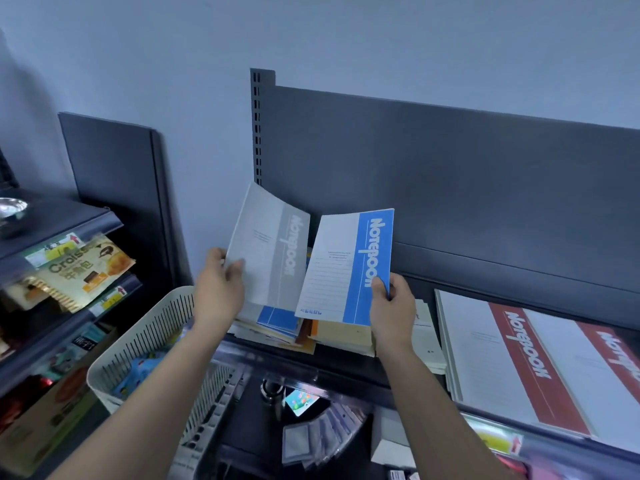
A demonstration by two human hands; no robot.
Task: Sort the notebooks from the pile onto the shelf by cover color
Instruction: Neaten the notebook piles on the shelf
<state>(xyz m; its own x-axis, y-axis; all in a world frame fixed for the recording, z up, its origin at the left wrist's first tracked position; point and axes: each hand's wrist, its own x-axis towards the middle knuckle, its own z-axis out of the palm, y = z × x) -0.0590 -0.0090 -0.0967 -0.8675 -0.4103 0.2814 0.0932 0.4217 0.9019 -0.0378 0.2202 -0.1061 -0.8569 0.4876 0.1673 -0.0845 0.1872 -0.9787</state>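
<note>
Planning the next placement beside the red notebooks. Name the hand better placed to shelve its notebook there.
Probably right: the right hand grips the blue notebook, closer to the red notebooks on the shelf. The left hand holds the gray notebook farther off.

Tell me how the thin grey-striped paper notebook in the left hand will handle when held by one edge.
Probably floppy: the grey-striped notebook bows along its top edge. Likely light, since the left hand pinches only its side.
</note>
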